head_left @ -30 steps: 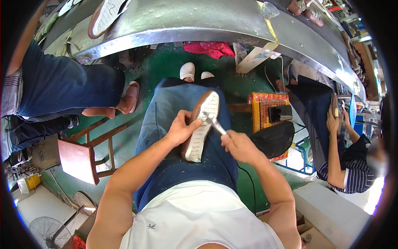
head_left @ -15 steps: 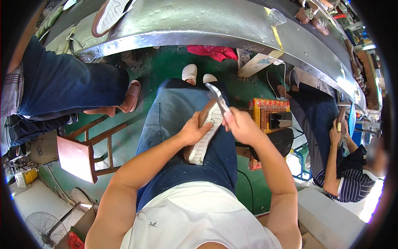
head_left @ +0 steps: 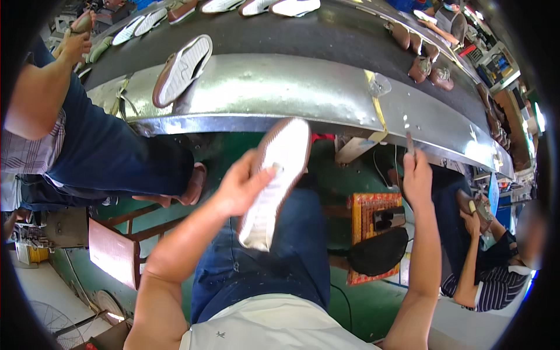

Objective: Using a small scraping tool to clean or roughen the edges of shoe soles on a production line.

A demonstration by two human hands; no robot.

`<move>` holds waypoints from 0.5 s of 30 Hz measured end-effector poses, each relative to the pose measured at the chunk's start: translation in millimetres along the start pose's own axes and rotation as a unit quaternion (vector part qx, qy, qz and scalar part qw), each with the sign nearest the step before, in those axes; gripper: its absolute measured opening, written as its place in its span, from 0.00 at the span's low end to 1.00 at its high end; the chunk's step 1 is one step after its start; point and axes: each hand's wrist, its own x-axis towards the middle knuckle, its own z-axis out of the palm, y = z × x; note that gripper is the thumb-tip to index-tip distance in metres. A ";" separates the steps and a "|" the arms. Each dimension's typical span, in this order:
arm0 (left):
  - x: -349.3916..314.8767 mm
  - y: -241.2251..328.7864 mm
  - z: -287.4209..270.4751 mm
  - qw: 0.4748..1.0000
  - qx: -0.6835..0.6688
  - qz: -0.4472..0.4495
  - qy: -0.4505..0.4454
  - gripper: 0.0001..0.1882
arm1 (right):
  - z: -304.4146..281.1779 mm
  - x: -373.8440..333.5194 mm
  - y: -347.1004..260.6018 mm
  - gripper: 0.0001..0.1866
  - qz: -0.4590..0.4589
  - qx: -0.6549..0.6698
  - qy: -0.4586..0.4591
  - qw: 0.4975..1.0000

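Observation:
My left hand is closed around the middle of a brown shoe, thumb pressed on its pale underside. The shoe is raised over my lap with its white bottom turned up and its toe toward the bench. Out to the right, by the bench's front edge, my right hand is closed on the hammer. Only a narrow part of that tool shows above the fingers. Another brown shoe, also bottom up, lies on the metal front of the bench.
More shoes line the far side of the bench, and brown ones stand at its right. A clear cup sits near the edge. A wooden stool stands left. People work on both sides, the right one holding a shoe.
The shoe has risen off my lap toward the bench. My right hand has moved away from it, right and forward, with the hammer. The view has tilted up, showing more bench.

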 end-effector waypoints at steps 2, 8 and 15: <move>48.3 66.3 -0.4 0.986 0.155 0.054 0.021 0.28 | 5.7 48.2 44.7 0.22 0.008 -0.085 0.037 0.996; 251.9 149.4 -4.7 0.751 0.646 0.133 0.028 0.31 | 45.1 123.4 125.5 0.24 0.079 -0.210 0.078 0.971; 412.4 108.2 -37.6 0.451 0.877 0.160 -0.038 0.32 | 52.3 114.3 120.9 0.25 0.072 -0.154 0.163 0.972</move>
